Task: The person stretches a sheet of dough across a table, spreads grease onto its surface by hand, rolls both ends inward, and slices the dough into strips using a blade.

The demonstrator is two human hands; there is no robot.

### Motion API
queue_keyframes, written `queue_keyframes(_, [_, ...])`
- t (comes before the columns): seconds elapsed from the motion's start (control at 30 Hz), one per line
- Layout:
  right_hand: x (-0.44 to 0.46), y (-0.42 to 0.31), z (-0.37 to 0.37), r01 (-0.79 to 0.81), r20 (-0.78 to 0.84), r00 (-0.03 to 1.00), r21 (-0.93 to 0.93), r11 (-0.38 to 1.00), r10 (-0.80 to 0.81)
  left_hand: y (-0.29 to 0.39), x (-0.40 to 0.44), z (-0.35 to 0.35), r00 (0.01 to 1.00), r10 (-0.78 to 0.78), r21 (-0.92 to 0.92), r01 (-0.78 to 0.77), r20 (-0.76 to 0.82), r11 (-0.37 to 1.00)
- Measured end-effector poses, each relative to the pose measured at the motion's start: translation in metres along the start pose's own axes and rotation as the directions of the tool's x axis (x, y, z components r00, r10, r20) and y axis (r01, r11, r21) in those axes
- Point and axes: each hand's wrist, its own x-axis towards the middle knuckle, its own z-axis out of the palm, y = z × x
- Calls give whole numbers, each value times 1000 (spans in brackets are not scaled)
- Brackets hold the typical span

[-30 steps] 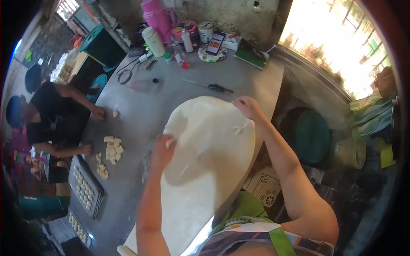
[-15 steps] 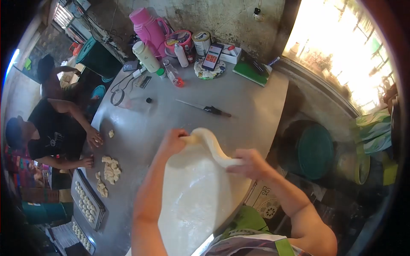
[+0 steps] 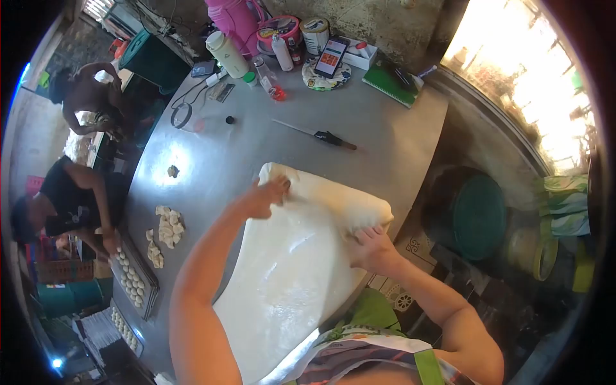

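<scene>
A wide, pale sheet of dough point(image 3: 282, 282) lies across the metal table in front of me. Its far edge is folded into a thick roll point(image 3: 333, 191) running from left to right. My left hand point(image 3: 266, 197) rests on the roll's left part, fingers apart and slightly bent. On the right part, my right hand point(image 3: 372, 249) presses against the near side of the roll with its fingers spread. Beyond the roll lies a knife point(image 3: 321, 136) with a dark handle.
Dough pieces point(image 3: 169, 226) lie on the table point(image 3: 212, 160) at left, near a tray of small dough balls point(image 3: 133, 282) where a co-worker's hand point(image 3: 111, 244) reaches. Bottles, a phone point(image 3: 331, 58) and a green notebook point(image 3: 391, 83) line the back. A green-topped drum point(image 3: 479, 217) stands right.
The dough edge, held up between my two hands before, now lies folded over as a thick roll. My hands have gone from gripping to resting on it. The co-worker's hand moved to the tray.
</scene>
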Motion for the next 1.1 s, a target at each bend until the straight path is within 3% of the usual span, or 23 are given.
queue_keyframes(0.03, [11,1,-13,-228,184,963,151,962,199,6,-8,-1,989,127,292,-146,81,945])
queue_keyframes(0.07, [23,4,-24,-459,396,852,253,852,341,12,9,-11,989,127,288,-145,79,947])
queue_keyframes(0.1, [30,7,-30,-675,610,676,288,680,413,21,46,-26,895,-243,275,143,375,951])
queue_keyframes(0.13, [41,24,-30,-463,316,871,274,843,376,24,75,-33,595,-529,349,398,606,848])
queue_keyframes(0.17, [51,45,-26,-239,-2,970,174,955,243,27,84,-36,778,-435,137,422,453,896])
queue_keyframes(0.2, [61,62,-18,-278,11,961,64,959,278,30,88,-29,903,-351,-74,379,249,922])
queue_keyframes(0.23, [63,68,-11,-314,23,949,-45,948,315,42,90,-9,904,-349,-82,379,249,922])
queue_keyframes(0.3, [46,57,5,-430,160,893,32,902,420,70,83,31,919,-390,264,389,-51,883])
queue_keyframes(0.37, [43,44,16,-655,412,721,146,741,557,83,52,30,923,-379,198,384,-68,902])
queue_keyframes(0.43, [16,-19,3,-496,290,848,142,856,443,94,20,18,921,-376,42,381,-100,924])
queue_keyframes(0.47, [0,-58,-5,-375,356,884,147,916,304,99,1,4,915,-390,36,395,-99,918])
queue_keyframes(0.5, [-10,-87,-15,-251,413,896,164,954,165,104,-18,-15,826,-511,-22,531,239,847])
queue_keyframes(0.53, [-11,-97,-25,-252,409,897,169,953,164,107,-28,-26,638,-539,-21,656,550,755])
queue_keyframes(0.57, [-12,-106,-34,-334,482,863,323,885,150,103,-30,-22,636,-542,-19,658,549,752])
queue_keyframes(0.63, [-12,-122,-41,-488,618,785,565,665,51,81,-33,3,822,-544,-149,567,170,810])
queue_keyframes(0.67, [-9,-104,-22,-499,489,849,612,614,202,71,-38,15,856,-516,-184,501,-39,846])
queue_keyframes(0.7, [-6,-73,4,-501,354,865,659,562,356,76,-41,28,851,-523,-189,508,-39,840])
queue_keyframes(0.77, [-1,-37,37,-646,337,763,373,667,551,98,-42,51,913,-320,360,396,-252,845])
queue_keyframes(0.8, [-2,-40,41,-630,327,776,372,681,539,103,-50,47,906,-325,362,409,-271,838])
queue_keyframes(0.9, [-29,-67,51,-834,624,534,275,479,571,132,-88,44,805,-516,147,572,-294,807])
queue_keyframes(0.97, [-43,-144,13,-665,466,716,234,709,519,139,-150,41,736,-664,-104,656,-135,748])
queue_keyframes(1.03, [-57,-203,-20,-552,628,741,369,748,237,146,-209,31,693,-714,-181,718,97,672])
queue_keyframes(1.1, [-60,-220,-13,-552,535,797,461,695,278,161,-223,9,706,-708,-173,696,-8,696])
